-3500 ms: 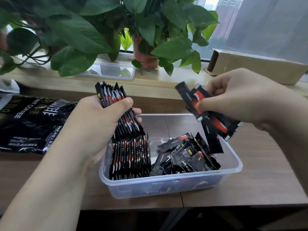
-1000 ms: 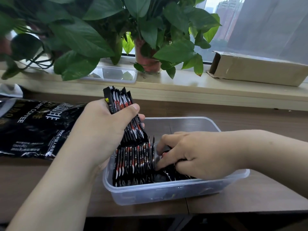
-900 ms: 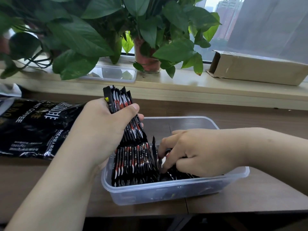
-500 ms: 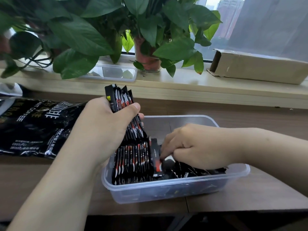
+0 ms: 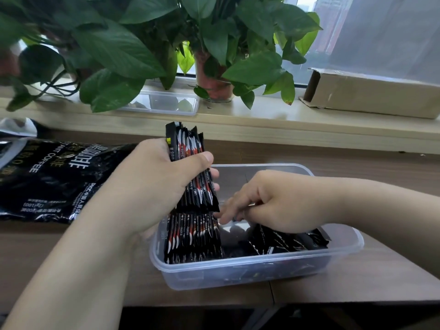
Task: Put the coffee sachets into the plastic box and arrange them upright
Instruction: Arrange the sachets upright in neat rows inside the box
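The left hand (image 5: 152, 186) grips a bundle of coffee sachets (image 5: 190, 167) upright above the clear plastic box (image 5: 345, 248). The right hand (image 5: 281, 201) reaches in, fingers curled among loose sachets (image 5: 285, 241); whether they pinch one is unclear.

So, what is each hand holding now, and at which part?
The left hand grips a bundle of sachets around its middle. The right hand reaches into the plastic box; whether it holds anything cannot be told.

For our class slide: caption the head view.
Left hand grips a sachet bundle while right hand reaches into the plastic box.
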Tool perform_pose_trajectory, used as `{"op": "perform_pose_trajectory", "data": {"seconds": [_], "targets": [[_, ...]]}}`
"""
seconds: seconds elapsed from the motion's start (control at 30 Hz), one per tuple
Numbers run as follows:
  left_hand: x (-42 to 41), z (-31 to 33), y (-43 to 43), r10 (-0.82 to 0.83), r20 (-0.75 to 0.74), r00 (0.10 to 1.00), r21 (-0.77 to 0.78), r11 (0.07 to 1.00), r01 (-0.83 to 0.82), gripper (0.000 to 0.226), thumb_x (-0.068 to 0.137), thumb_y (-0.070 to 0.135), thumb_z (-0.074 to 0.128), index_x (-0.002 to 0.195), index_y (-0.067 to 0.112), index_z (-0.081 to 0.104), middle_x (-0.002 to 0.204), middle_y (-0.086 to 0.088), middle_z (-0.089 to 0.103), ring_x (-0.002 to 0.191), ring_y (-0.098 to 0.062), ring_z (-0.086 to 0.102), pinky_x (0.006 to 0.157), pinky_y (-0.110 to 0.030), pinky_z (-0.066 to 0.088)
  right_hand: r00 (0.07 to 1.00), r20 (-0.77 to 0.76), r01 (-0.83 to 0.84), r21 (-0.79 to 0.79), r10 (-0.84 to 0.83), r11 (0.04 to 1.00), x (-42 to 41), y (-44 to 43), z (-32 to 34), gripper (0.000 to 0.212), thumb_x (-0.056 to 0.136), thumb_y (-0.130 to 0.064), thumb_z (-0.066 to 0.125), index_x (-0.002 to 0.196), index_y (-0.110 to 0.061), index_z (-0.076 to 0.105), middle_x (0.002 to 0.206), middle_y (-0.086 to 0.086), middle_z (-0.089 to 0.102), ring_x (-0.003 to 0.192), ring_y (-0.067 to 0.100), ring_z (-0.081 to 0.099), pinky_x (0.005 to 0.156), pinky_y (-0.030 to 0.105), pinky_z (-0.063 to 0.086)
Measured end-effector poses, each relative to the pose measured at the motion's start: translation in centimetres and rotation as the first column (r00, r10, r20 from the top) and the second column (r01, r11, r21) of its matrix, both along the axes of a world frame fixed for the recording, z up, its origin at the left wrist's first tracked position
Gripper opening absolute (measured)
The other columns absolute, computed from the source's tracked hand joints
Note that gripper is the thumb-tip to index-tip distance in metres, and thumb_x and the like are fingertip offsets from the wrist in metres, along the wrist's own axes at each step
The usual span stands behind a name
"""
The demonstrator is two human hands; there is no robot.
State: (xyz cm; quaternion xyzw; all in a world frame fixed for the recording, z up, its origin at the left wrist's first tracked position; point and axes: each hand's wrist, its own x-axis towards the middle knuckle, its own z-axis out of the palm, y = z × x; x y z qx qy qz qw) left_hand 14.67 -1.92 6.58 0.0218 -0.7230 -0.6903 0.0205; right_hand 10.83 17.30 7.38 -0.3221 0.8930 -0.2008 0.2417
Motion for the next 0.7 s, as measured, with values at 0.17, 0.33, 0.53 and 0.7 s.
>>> {"op": "perform_pose_trajectory", "data": {"seconds": [0.17,0.33,0.53,0.7], "targets": [[0.1,1.0,-0.3,-0.270,0.190,0.944,-0.102,0.951,0.292,0.020,0.089,0.017,0.070,0.090,-0.002,0.063,0.088,-0.025,0.077,0.080,-0.041,0.077,0.078,-0.058,0.061,0.994,-0.057,-0.082,0.112,0.089,0.990,0.0,0.1,0.0,0.040,0.083,-0.017,0.049,0.103,-0.042,0.074,0.114,-0.019,0.072,0.109,0.004,0.064,0.100,0.031,0.049],[-0.7,1.3,0.0,-0.319,0.306,0.897,-0.507,0.743,0.437,0.057,0.062,0.055,0.070,0.092,0.006,0.066,0.090,-0.020,0.077,0.086,-0.040,0.075,0.089,-0.060,0.056,0.991,0.037,-0.131,0.186,0.126,0.974,0.1,0.3,0.3,0.040,0.086,-0.023,0.050,0.117,-0.037,0.072,0.133,-0.023,0.062,0.125,-0.004,0.052,0.110,0.027,0.040],[-1.3,0.8,0.6,-0.246,0.302,0.921,-0.728,0.565,0.389,0.050,0.067,0.059,0.059,0.089,0.014,0.065,0.078,-0.006,0.078,0.074,-0.027,0.074,0.082,-0.047,0.060,0.982,0.156,-0.120,0.092,0.105,0.988,0.1,0.9,0.7,0.043,0.078,-0.024,0.045,0.105,-0.026,0.079,0.115,-0.019,0.072,0.116,0.000,0.057,0.108,0.030,0.040],[-1.4,0.3,0.9,-0.156,0.233,0.960,-0.806,0.522,0.280,0.041,0.080,0.051,0.065,0.082,0.011,0.063,0.066,-0.010,0.069,0.057,-0.022,0.059,0.071,-0.039,0.057,0.974,0.206,-0.108,0.045,0.096,0.993,0.1,1.1,0.9,0.039,0.081,-0.019,0.044,0.101,-0.021,0.078,0.105,-0.006,0.074,0.108,0.014,0.062,0.104,0.037,0.041]]}}
